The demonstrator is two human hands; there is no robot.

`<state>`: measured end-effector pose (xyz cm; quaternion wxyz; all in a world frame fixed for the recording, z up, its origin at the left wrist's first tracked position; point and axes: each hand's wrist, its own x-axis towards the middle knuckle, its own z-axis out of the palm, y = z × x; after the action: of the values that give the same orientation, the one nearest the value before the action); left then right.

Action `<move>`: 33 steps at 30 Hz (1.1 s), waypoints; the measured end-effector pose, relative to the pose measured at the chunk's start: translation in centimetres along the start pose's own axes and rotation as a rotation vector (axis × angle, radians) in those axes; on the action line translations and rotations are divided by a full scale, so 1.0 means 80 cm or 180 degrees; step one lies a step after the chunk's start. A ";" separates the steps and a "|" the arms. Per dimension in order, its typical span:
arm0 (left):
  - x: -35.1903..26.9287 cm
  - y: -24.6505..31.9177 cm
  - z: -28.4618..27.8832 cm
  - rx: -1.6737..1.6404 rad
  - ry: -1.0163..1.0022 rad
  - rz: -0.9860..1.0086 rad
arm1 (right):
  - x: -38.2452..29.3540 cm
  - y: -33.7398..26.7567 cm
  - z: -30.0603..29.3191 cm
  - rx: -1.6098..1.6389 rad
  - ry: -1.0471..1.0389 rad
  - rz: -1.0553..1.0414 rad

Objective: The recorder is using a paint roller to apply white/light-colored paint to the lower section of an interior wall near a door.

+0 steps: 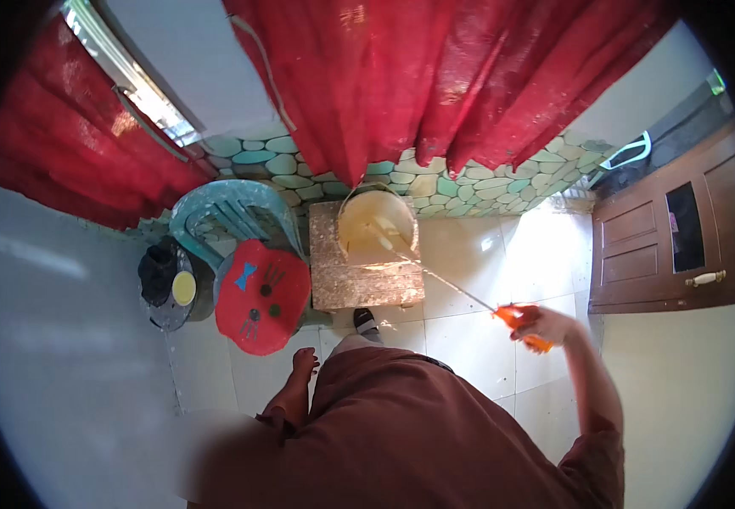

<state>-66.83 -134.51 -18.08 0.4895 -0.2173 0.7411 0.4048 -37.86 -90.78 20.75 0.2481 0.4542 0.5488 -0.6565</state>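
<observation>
My right hand [536,327] is closed around the orange handle [512,313] of what looks like a paint roller, held out to my right. Its thin metal rod [460,291] slants up and left over the rim of a round bucket [410,216]. At the rod's far end, a pale roller head [380,237] reaches into the bucket, over a cream-coloured liquid that looks like paint [356,238]. Under the bucket is a paint-spattered wooden stool or low table [367,289]. My left hand [306,361] hangs beside my leg, holding nothing, its fingers slightly apart.
A green plastic chair [234,197] with a red cushion [262,318] stands at left. Beside it, a dark round stand [173,312] bears a black cloth-like item [159,270] and a yellow lid [183,288]. Red curtains [393,83] hang ahead; a brown door [635,242] is at right.
</observation>
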 end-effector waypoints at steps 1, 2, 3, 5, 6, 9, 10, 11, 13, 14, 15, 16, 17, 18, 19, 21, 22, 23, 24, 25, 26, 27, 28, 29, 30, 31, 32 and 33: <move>-0.005 0.007 0.014 0.0134 -0.0020 0.0085 | 0.012 0.049 -0.010 0.0123 -0.0071 0.0530; -0.011 0.011 0.022 0.0138 -0.0038 0.0201 | 0.020 0.091 -0.009 0.0486 -0.0143 0.0365; -0.018 0.015 0.033 0.0163 -0.0048 0.0237 | 0.018 0.117 -0.001 0.0880 -0.0340 -0.0037; -0.029 0.033 0.061 0.0417 -0.0106 0.0315 | 0.026 0.179 0.011 0.1820 -0.0562 0.0110; -0.035 0.036 0.070 0.0434 -0.0185 0.0373 | 0.022 0.184 0.029 0.1815 -0.0347 0.0097; -0.044 0.043 0.104 0.0909 -0.0172 0.0575 | 0.016 0.187 0.064 0.1190 -0.0258 0.0214; -0.051 0.050 0.129 0.1073 -0.0260 0.0706 | 0.008 0.197 0.065 0.1297 -0.0257 0.0076; -0.061 0.053 0.151 0.1171 -0.0343 0.0770 | -0.001 0.209 0.066 0.1405 -0.0249 -0.0065; -0.071 0.049 0.194 0.1111 -0.0673 0.0842 | -0.016 0.244 0.070 0.1943 -0.0225 -0.0755; -0.075 0.044 0.209 0.1042 -0.0934 0.0720 | -0.032 0.263 0.069 0.1969 -0.0126 -0.0877; -0.072 0.036 0.220 0.0989 -0.1181 0.0599 | -0.053 0.275 0.067 0.1994 -0.0027 -0.1016; -0.077 0.027 0.252 0.1124 -0.1181 0.0575 | -0.055 0.320 0.059 0.2091 -0.0132 -0.1159; -0.081 0.010 0.272 0.1260 -0.1158 0.0547 | -0.080 0.338 0.058 0.2143 0.0195 -0.1100; -0.061 -0.001 0.253 0.1038 -0.1600 0.1227 | -0.103 0.339 0.058 0.2073 0.0268 -0.1102; -0.036 0.002 0.252 0.1138 -0.1645 0.1330 | -0.121 0.341 0.055 0.1998 0.0347 -0.1099; -0.038 0.001 0.307 0.1523 -0.1783 0.1132 | -0.145 0.393 0.056 0.2242 0.0808 -0.1168; -0.044 0.002 0.333 0.1702 -0.1818 0.1043 | -0.156 0.418 0.058 0.2328 0.1083 -0.1201; -0.056 0.002 0.355 0.1838 -0.1828 0.0956 | -0.163 0.441 0.060 0.2409 0.1198 -0.1231; -0.067 0.002 0.376 0.1955 -0.1828 0.0871 | -0.169 0.462 0.064 0.2513 0.1458 -0.1247; -0.078 0.004 0.395 0.2050 -0.1813 0.0792 | -0.173 0.479 0.066 0.2597 0.1704 -0.1267; -0.089 0.007 0.410 0.2131 -0.1781 0.0716 | -0.178 0.493 0.066 0.2735 0.1879 -0.1296; -0.105 0.011 0.429 0.2235 -0.1758 0.0639 | -0.181 0.512 0.063 0.2782 0.1969 -0.1325; -0.153 0.007 0.468 0.2448 -0.1357 0.1145 | -0.184 0.534 0.063 0.3062 0.2184 -0.1297; -0.169 0.004 0.499 0.2539 -0.1450 0.1164 | -0.188 0.554 0.059 0.3340 0.2399 -0.1269; -0.178 0.010 0.520 0.2603 -0.1391 0.1491 | -0.191 0.560 0.054 0.3547 0.2477 -0.1275; -0.185 0.019 0.537 0.2623 -0.1284 0.1827 | -0.192 0.564 0.043 0.3555 0.2488 -0.1326; -0.180 0.027 0.549 0.2636 -0.1336 0.1950 | -0.193 0.569 0.030 0.3743 0.2556 -0.1405; -0.190 0.023 0.582 0.2650 -0.1471 0.1901 | -0.199 0.583 0.023 0.3979 0.2730 -0.1425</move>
<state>-36.11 -96.71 -12.62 0.5478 0.3078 0.7412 0.2363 7.42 -108.10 11.45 -0.4244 0.6016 0.2043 -0.6451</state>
